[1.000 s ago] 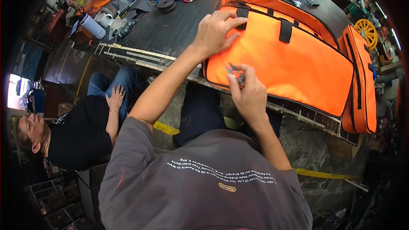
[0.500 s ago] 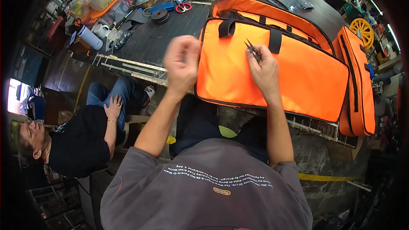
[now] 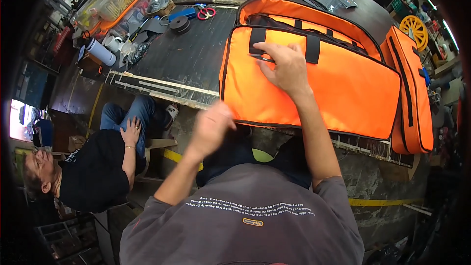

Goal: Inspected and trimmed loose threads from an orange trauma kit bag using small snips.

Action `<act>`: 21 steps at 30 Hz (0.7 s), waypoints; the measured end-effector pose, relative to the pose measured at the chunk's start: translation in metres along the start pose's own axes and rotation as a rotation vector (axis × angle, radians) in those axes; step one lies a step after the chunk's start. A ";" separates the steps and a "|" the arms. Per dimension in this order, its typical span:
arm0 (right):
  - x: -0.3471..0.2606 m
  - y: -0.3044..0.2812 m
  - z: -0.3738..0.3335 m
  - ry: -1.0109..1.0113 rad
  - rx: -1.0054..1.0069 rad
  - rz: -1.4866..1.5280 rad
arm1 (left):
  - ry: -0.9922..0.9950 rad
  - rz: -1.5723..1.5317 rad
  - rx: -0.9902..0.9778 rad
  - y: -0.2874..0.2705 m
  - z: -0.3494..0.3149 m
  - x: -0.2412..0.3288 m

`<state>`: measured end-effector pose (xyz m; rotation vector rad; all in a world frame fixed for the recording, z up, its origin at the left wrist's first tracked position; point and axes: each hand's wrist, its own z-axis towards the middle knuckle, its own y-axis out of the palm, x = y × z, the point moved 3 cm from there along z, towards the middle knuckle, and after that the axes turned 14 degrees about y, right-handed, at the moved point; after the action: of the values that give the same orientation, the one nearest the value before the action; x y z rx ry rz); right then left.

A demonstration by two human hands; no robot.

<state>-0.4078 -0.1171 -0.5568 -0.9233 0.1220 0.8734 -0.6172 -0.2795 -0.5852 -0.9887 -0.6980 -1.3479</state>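
An orange fabric bag [image 3: 343,95] with black edging lies across the table, its top opening away from me. Two black straps are on its upper panel: a left strap [image 3: 257,38] and a right strap [image 3: 313,49]. My right hand [image 3: 289,68] is over the panel, closed around small dark thread snips [image 3: 263,58], mostly hidden by the fingers. Its index fingertip is at the lower end of the left strap. Smeared by motion, my left hand [image 3: 212,128] hovers off the bag's near left corner; its fingers do not show clearly.
A second orange bag [image 3: 414,98] stands at the right. Left on the dark table are a black webbing roll [image 3: 180,24], red-handled scissors [image 3: 206,13], a pale bottle [image 3: 100,51] and plastic bins [image 3: 115,2]. A seated person [image 3: 93,167] is at my left.
My right hand has moved left and slightly up to the left strap, still with the snips. My left hand has dropped from beside the bag's left edge toward me. The strap's loop now lies flatter.
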 end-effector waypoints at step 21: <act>0.020 0.002 0.049 -0.082 -0.041 0.169 | 0.203 0.076 0.307 0.031 0.170 -0.100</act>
<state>-0.4088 -0.0683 -0.5359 -0.9235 0.1131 1.0727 -0.5782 -0.0842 -0.6017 -0.6187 -0.6812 -1.2109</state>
